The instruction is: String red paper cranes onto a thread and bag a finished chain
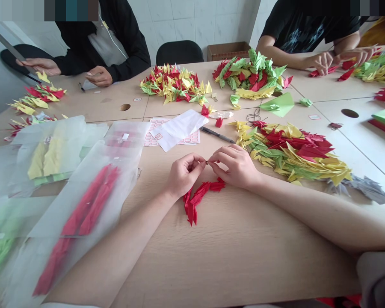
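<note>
My left hand (186, 172) and my right hand (235, 166) meet over the table, each in a pinch of thumb and fingers. Between their fingertips sits a tiny brownish bead (207, 162). Any thread there is too fine to make out. Just below the hands, a short string of red folded paper cranes (200, 194) lies bent on the wood, its upper left end partly behind my left hand. A dark pen (217, 134) lies beyond my right hand, beside a white paper slip (179, 128) on sheets of red-framed labels (152, 139).
Clear sleeves with strung red cranes (96, 201) and yellow ones (46, 156) cover the left side. A pile of strung cranes (301, 149) lies right, with more piles (176, 85) farther back. Two people sit opposite, one handling red pieces. The tabletop has round holes (350, 113).
</note>
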A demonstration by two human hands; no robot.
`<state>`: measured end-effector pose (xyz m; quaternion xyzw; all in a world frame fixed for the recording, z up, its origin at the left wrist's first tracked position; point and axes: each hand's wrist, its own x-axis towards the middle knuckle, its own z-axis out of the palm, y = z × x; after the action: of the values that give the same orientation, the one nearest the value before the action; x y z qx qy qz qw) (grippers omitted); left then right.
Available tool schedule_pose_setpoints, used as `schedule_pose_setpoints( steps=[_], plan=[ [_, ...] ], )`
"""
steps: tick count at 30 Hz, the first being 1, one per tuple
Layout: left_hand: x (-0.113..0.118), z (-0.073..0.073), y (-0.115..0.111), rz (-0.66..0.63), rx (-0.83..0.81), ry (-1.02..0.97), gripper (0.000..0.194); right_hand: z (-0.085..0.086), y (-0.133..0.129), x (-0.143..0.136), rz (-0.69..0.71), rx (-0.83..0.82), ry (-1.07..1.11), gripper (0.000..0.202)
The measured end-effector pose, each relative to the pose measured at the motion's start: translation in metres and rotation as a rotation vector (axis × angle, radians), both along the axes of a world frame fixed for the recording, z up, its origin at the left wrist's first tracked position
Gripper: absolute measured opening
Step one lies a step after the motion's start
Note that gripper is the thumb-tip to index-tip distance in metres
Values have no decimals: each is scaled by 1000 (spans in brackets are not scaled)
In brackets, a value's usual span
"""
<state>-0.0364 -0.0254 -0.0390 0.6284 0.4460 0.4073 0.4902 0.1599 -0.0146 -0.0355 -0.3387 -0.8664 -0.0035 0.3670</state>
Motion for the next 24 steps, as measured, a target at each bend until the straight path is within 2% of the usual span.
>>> schedule_pose_setpoints(
  steps=[5,11,18,24],
  plan=[
    [2,1,-3,78,103,83,19,1,0,0,2,-6,-22,10],
    [3,3,-5,104,167,166,17,1,0,-1,-8,-10,-34,11],
    [4,3,-7,162,315,350,15,-2,1,0,-9,-25,-59,12],
    [5,2,-5,149,390,343,12,-3,1,0,-15,-25,-70,12]
  ],
)
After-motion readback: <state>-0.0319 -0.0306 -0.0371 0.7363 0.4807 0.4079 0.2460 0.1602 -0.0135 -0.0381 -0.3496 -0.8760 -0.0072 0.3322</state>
